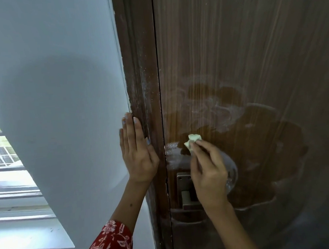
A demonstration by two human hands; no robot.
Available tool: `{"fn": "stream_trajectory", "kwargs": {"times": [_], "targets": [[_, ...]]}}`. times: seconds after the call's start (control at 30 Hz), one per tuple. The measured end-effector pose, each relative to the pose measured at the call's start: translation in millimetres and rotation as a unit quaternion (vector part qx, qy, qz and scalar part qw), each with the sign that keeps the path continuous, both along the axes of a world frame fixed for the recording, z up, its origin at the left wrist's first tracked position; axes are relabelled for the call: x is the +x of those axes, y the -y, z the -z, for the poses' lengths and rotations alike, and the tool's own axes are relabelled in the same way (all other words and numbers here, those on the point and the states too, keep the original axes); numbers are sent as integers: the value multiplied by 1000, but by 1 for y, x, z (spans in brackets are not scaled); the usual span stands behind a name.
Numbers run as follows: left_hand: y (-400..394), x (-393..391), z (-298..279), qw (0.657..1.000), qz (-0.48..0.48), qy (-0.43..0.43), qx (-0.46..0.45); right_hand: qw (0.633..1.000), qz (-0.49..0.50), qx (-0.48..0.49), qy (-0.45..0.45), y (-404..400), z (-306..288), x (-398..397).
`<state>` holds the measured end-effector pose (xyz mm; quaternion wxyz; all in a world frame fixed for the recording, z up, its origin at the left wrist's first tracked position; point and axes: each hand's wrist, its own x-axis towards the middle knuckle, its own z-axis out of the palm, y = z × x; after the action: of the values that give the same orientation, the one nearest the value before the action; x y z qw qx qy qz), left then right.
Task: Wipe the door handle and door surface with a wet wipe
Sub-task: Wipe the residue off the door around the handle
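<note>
A brown wooden door (252, 62) fills the right half, dusty with pale streaks and darker damp patches around its middle. My right hand (208, 171) pinches a small crumpled whitish wet wipe (191, 141) against the door just above the metal handle (186, 195). That hand covers most of the handle and its round plate (232, 175). My left hand (137, 154) lies flat, fingers together and pointing up, on the brown door frame (142, 87) and the wall edge, holding nothing.
A white wall (53, 92) takes up the left half. A window with a sill and bars (13, 170) is at the lower left. My left arm wears a red patterned sleeve (110, 241).
</note>
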<state>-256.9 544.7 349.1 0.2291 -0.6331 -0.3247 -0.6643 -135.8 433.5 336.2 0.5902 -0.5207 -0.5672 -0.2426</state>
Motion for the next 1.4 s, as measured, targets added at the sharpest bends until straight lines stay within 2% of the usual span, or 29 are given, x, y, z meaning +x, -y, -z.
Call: {"fn": "stream_trajectory", "kwargs": {"times": [0.2,0.33,0.5,0.63,0.8,0.97,1.13,1.3,1.4], "targets": [[0,-1,1,1000,1,-2,5,999,-3,-14,35,-2,-9,-8],[-2,-1,1,1000,2,-5,9,1000,9,21,4,-6,-19,-4],[-1,-2,2,1000,9,-6,9,997,-11,-18,73,-11,-10,-20],[-2,-2,2,1000,13,-5,6,1000,10,14,12,-9,-7,-12],[-2,-2,2,1000,21,-6,5,995,-1,-30,99,-11,-5,-24],[-2,-3,2,1000,19,-8,4,999,26,0,35,-9,-7,-14],[-1,-2,2,1000,24,-7,8,991,-21,-56,123,-11,0,-27],[-1,-2,1,1000,21,-5,9,999,15,-14,41,-9,7,-17],[0,-1,1,1000,27,-2,9,993,-20,-49,110,-12,10,-26]]}}
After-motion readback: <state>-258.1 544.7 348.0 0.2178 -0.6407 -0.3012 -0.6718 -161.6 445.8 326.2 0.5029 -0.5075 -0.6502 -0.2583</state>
